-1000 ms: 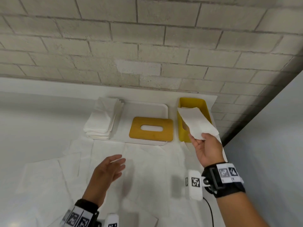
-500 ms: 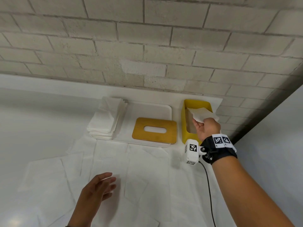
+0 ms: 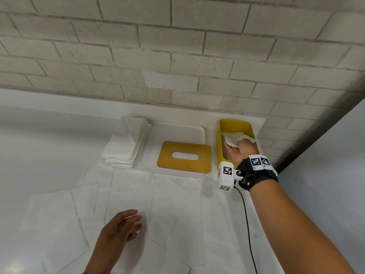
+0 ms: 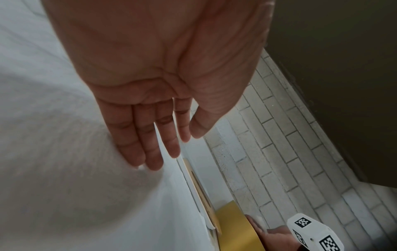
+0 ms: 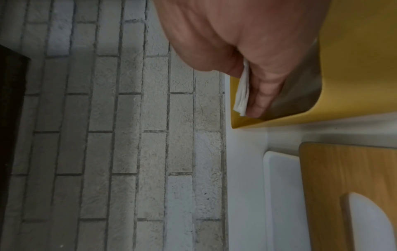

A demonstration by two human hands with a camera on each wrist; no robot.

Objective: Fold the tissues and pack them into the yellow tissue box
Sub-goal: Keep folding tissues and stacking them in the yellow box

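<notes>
- My right hand pinches a folded tissue inside the open yellow tissue box.
- My left hand, fingers relaxed and holding nothing, hovers over spread tissues.

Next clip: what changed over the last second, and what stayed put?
The right hand, gripping the folded white tissue, moved forward from in front of the open yellow tissue box and lowered the tissue into it. The empty left hand drew back toward the person over the flat tissues. The wooden slotted lid, white tray and folded tissue stack stayed put.
</notes>
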